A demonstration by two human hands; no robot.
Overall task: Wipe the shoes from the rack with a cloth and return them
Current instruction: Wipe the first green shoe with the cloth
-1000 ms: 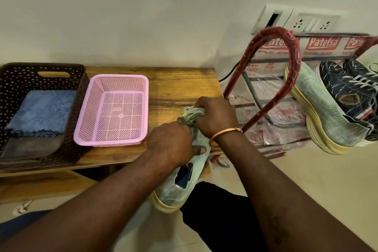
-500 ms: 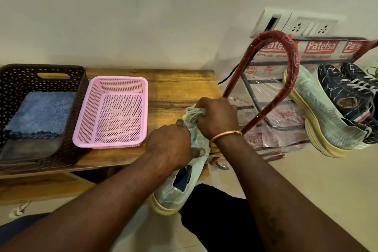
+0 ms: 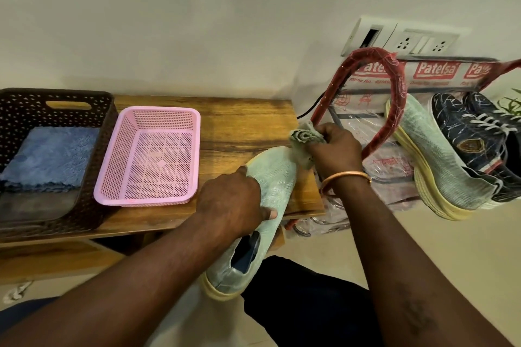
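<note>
**Pale green shoe held at midfoot, cloth at the toe**

The pale green mesh shoe is gripped round its midfoot by the left hand, with the thumb laid across the upper. The toe is pointed away from the grip, over the edge of the wooden bench. The heel hangs below the grip, above the floor. The upper is a fine open knit, pale mint, greyed toward the heel. A dark lining is seen at the collar. The sole is thick and pale yellow.

A crumpled grey-green cloth is clenched in the right hand and is touching the shoe just beyond its toe. A thin metal bangle is worn on that wrist.

To the right of the cloth hand, a shoe rack with a red plastic-wrapped tube frame is noted. A matching green shoe is leaned on it, sole toward the grip, beside navy laced sneakers.

Left of the shoe grip, a pink perforated plastic basket stands on the bench. Beyond it, a dark brown basket with a folded blue fleecy cloth is recorded.
</note>
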